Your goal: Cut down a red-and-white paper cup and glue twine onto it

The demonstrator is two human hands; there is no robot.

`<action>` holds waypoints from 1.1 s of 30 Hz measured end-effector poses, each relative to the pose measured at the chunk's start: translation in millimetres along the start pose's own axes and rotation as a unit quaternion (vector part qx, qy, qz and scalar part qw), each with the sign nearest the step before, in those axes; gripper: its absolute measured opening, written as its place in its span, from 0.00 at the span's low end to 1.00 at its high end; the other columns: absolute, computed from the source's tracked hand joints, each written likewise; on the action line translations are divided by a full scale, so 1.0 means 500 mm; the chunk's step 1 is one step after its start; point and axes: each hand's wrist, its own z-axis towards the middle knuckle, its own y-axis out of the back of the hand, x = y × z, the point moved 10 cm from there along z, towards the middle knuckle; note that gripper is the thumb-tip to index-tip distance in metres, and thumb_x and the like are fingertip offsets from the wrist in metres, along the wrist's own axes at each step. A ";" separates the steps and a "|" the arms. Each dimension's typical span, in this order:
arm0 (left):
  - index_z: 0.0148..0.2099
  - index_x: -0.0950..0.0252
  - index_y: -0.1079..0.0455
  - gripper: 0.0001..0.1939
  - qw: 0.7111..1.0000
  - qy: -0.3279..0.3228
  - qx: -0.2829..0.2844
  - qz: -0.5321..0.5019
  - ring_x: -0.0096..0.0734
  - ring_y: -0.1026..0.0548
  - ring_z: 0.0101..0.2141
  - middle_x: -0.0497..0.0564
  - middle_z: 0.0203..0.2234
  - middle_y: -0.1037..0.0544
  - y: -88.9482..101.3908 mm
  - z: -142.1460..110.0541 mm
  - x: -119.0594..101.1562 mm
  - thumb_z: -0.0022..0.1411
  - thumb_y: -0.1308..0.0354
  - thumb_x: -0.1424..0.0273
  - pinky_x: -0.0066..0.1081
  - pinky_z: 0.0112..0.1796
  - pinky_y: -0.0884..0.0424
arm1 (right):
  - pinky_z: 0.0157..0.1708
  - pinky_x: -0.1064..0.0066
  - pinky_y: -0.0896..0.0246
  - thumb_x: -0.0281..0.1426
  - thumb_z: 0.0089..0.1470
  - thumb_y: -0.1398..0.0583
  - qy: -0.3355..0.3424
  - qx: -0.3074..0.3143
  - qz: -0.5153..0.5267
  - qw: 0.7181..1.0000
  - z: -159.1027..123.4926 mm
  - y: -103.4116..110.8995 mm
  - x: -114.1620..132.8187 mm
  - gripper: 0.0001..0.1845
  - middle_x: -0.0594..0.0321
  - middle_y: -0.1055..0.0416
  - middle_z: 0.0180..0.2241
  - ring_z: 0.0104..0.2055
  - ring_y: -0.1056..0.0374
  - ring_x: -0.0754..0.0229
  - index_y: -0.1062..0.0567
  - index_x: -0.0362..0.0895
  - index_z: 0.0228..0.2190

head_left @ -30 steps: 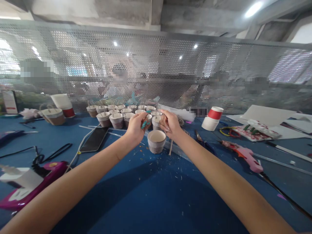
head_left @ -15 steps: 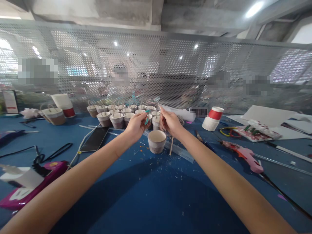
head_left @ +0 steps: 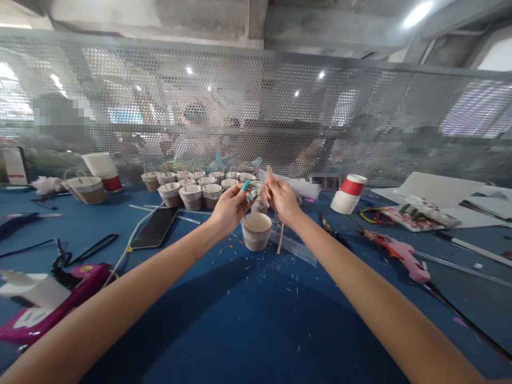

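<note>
Both hands are raised over a small paper cup (head_left: pixel 256 234) wrapped in pale and brown material, standing upright on the blue table. A thin, pale, curved cord (head_left: pixel 258 182) spans the gap between my fingertips. My left hand (head_left: pixel 232 207), with teal nails, pinches one end of it. At the other end, my right hand (head_left: pixel 282 200) is closed with the thumb pointing up. Part of the cord is hidden by the fingers. Beside the cup, below my right hand, hangs or lies a short tan cord (head_left: pixel 281 238); I cannot tell which.
Behind stand several small cups with cord handles (head_left: pixel 191 197). At left are a black phone (head_left: pixel 155 228) and a purple power strip (head_left: pixel 60 304). A pink glue gun (head_left: pixel 400 253), pliers (head_left: pixel 330 229) and stacked paper cups (head_left: pixel 349 194) are at right. Perforated metal panels (head_left: pixel 256 106) close off the back.
My left hand has moved slightly right and its fingers have shifted nearer my right hand. My right thumb now points further up. The cup in front stays in place.
</note>
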 end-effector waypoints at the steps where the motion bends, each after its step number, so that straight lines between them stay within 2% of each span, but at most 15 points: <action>1: 0.31 0.69 0.31 0.08 1.000 -0.001 -0.003 -0.005 0.16 0.32 0.21 0.44 0.19 0.32 0.001 0.000 0.004 0.60 0.49 0.81 0.22 0.32 0.29 | 0.15 0.74 0.50 0.57 0.49 0.48 0.005 -0.016 0.004 1.000 -0.004 0.000 -0.006 0.28 0.71 0.45 0.12 0.14 0.49 0.69 0.42 0.47 0.16; 4: 0.31 0.69 0.32 0.07 1.000 -0.007 0.005 -0.012 0.17 0.32 0.21 0.44 0.19 0.31 0.002 -0.002 0.012 0.60 0.48 0.80 0.23 0.33 0.29 | 0.15 0.73 0.51 0.57 0.50 0.50 0.015 -0.038 0.036 0.998 -0.014 -0.006 -0.025 0.28 0.72 0.47 0.12 0.13 0.50 0.69 0.44 0.47 0.16; 7: 0.30 0.68 0.33 0.06 1.000 -0.015 0.021 -0.001 0.17 0.32 0.22 0.44 0.19 0.32 0.002 -0.003 0.017 0.60 0.47 0.78 0.22 0.32 0.30 | 0.15 0.73 0.50 0.57 0.48 0.47 0.012 -0.048 0.061 0.997 -0.020 -0.002 -0.042 0.28 0.72 0.47 0.12 0.13 0.49 0.69 0.43 0.47 0.17; 11: 0.29 0.68 0.33 0.05 0.996 -0.019 0.039 0.075 0.16 0.34 0.21 0.44 0.18 0.31 0.009 -0.002 0.023 0.57 0.43 0.74 0.16 0.25 0.36 | 0.14 0.74 0.53 0.58 0.46 0.47 0.001 -0.079 0.009 0.997 -0.026 0.024 -0.055 0.28 0.72 0.46 0.13 0.14 0.49 0.69 0.41 0.46 0.17; 15: 0.29 0.68 0.34 0.08 0.991 -0.022 0.054 0.119 0.16 0.33 0.21 0.44 0.19 0.31 0.015 0.001 0.028 0.54 0.39 0.70 0.16 0.25 0.36 | 0.15 0.74 0.54 0.58 0.48 0.49 0.008 -0.097 -0.040 0.994 -0.030 0.036 -0.056 0.29 0.71 0.45 0.13 0.14 0.50 0.70 0.42 0.46 0.17; 18: 0.29 0.67 0.35 0.10 0.988 -0.035 0.055 0.142 0.17 0.34 0.21 0.43 0.19 0.31 0.019 0.000 0.024 0.54 0.39 0.66 0.18 0.24 0.37 | 0.16 0.74 0.54 0.58 0.49 0.50 0.014 -0.080 -0.035 0.996 -0.028 0.030 -0.056 0.29 0.70 0.44 0.13 0.15 0.49 0.69 0.42 0.46 0.16; 24: 0.28 0.65 0.35 0.16 0.961 -0.129 0.070 0.234 0.19 0.38 0.16 0.42 0.13 0.36 0.007 -0.021 -0.002 0.54 0.41 0.57 0.21 0.19 0.42 | 0.20 0.73 0.51 0.57 0.49 0.48 0.008 -0.015 -0.059 0.998 -0.036 0.019 -0.040 0.29 0.69 0.41 0.12 0.16 0.45 0.68 0.41 0.45 0.15; 29: 0.30 0.65 0.34 0.16 0.953 -0.145 0.065 0.259 0.19 0.40 0.15 0.42 0.13 0.37 0.010 -0.037 0.007 0.55 0.43 0.55 0.22 0.19 0.45 | 0.24 0.72 0.49 0.59 0.47 0.50 0.002 -0.023 -0.120 0.993 -0.060 0.031 -0.033 0.32 0.66 0.38 0.15 0.19 0.45 0.67 0.38 0.44 0.15; 33: 0.31 0.65 0.33 0.15 0.946 -0.167 0.054 0.272 0.20 0.38 0.18 0.43 0.15 0.35 0.013 -0.046 0.005 0.57 0.44 0.57 0.23 0.22 0.43 | 0.30 0.71 0.43 0.60 0.48 0.52 -0.012 -0.027 -0.122 0.992 -0.072 0.040 -0.043 0.32 0.64 0.35 0.21 0.26 0.40 0.64 0.35 0.44 0.18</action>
